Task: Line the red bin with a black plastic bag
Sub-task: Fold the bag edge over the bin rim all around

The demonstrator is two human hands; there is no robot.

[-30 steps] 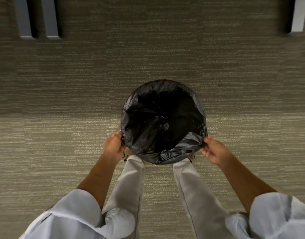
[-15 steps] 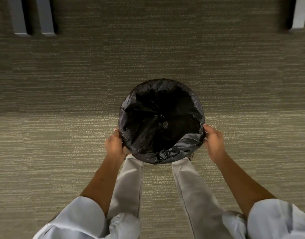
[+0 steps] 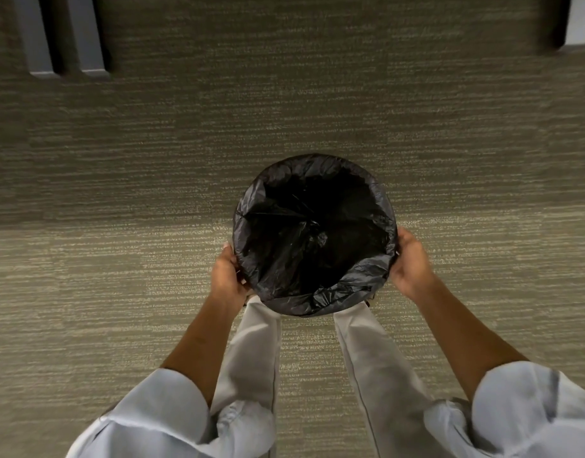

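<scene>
Head view: compared with half a second ago, the right hand (image 3: pixel 410 264) is seen raised along the rim, from about 4 o'clock on the bin's circle to about 3 o'clock, and the left hand (image 3: pixel 226 274) has been shifted slightly upward at about 8 o'clock. The black plastic bag (image 3: pixel 314 236) is found lying much as before, draped over the whole round rim with its folds sagging into the dark interior. The bin itself is hidden under the bag; no red surface can be made out. It stands on the carpet (image 3: pixel 119 259) just ahead of the person's two trouser legs (image 3: pixel 251 352), its near edge over their lower ends.

Each hand is pressed against the bag's turned-over edge from outside. The fingers are curled against the plastic, but whether the film is truly pinched cannot be told.

Open carpet is seen all round the bin from 9 through 12 to 3 o'clock. Grey upright furniture legs (image 3: pixel 36 38) are set far off at 11 o'clock, another (image 3: pixel 578 21) at 1 o'clock, both well apart from the bin.
</scene>
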